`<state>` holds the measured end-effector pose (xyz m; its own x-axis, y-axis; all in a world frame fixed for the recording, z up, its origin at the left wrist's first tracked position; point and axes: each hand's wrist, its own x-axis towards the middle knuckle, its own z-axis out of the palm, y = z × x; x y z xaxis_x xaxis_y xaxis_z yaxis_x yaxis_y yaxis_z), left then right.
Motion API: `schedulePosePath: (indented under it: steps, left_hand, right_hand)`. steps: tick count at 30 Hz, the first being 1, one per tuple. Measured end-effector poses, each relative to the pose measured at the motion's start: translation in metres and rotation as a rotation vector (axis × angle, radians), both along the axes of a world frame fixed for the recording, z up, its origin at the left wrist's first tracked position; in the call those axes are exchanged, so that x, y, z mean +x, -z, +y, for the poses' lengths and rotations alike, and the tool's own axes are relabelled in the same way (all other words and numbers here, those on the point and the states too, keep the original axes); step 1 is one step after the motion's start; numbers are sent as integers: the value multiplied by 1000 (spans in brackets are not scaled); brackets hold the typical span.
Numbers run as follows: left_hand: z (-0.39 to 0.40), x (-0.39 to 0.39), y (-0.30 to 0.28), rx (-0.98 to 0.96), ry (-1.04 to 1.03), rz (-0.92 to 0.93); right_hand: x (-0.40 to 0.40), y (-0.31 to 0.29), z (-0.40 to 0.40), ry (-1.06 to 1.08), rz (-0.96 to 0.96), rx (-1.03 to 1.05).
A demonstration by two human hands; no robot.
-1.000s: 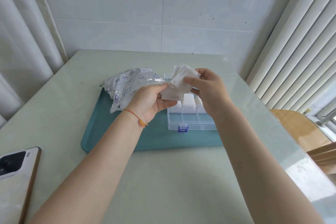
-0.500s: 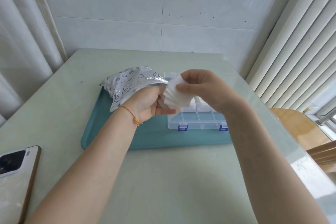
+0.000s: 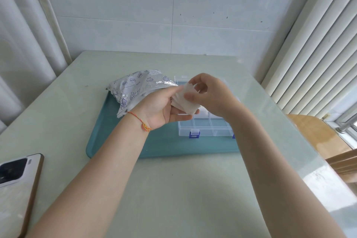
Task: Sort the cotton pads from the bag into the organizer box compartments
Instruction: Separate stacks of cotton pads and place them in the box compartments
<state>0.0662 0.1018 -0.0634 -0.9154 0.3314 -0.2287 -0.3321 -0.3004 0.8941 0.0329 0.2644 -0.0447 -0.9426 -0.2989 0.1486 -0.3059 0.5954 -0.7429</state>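
Observation:
A fanned stack of white cotton pads (image 3: 186, 102) lies in my left hand (image 3: 160, 108), whose fingers curl under it. My right hand (image 3: 210, 95) pinches the top pads between thumb and fingers, just above the stack. Both hands hover over the clear organizer box (image 3: 204, 127), which has blue latches and sits on the right of a teal tray (image 3: 154, 147). White pads fill some back compartments; the front ones look bare. The crinkled silver bag (image 3: 135, 91) lies on the tray's left, behind my left wrist.
A phone (image 3: 17, 185) lies face down at the table's left front edge. A wooden chair (image 3: 318, 137) stands past the table's right edge. White blinds hang at the right, curtains at the left, a tiled wall behind.
My right hand turned over the stack and now pinches the top pads from above. The fanned pads dropped lower into my left palm. The bag and the box stayed put.

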Motion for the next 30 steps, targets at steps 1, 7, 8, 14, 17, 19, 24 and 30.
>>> schedulePosePath:
  steps: [1, 7, 8, 14, 17, 19, 24, 30]
  left_hand:
    - [1, 0, 1, -26, -9, 38]
    - [1, -3, 5, -91, -108, 120]
    - [2, -4, 4, -87, -118, 119]
    - [13, 1, -3, 246, -167, 133]
    - [18, 1, -1, 324, -189, 97]
    - [17, 0, 1, 310, -216, 31]
    - [9, -2, 5, 334, -128, -96]
    - [11, -1, 5, 337, -11, -47]
  right_hand:
    - [1, 0, 0, 1, -1, 45]
    - [-1, 1, 6, -48, -221, 46]
    - [-1, 2, 6, -45, -244, -18]
    - [5, 0, 0, -135, -376, -625]
    - [11, 3, -11, -126, -269, -404]
    - [10, 3, -13, -78, -160, -203]
    - [13, -2, -4, -197, 30, 108]
    - [15, 4, -7, -227, 166, 409]
